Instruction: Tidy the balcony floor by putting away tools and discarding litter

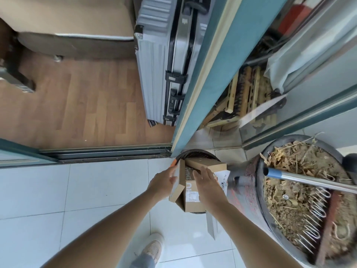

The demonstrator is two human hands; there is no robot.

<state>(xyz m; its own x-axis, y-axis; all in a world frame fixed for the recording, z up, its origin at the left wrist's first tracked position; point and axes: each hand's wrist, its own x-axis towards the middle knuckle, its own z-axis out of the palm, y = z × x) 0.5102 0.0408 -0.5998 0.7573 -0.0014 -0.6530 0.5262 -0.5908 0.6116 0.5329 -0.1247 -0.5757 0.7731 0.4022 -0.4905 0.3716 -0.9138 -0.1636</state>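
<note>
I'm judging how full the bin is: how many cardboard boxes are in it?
2 visible: a printed box sticking out on the near side, and a plain box behind it, by the far rim of the bin. More may be hidden underneath.

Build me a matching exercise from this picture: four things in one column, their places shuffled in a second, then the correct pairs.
Things
1. cardboard box
2. suitcase
3. metal pole
4. shoe

Places
A. on the white tiles, at the bottom of the view
B. lying across the planter of dry leaves
C. upright on the wooden floor indoors
D. between the left hand and right hand, over the dark bin

Pairs: 1-D, 2-C, 3-B, 4-A
</note>
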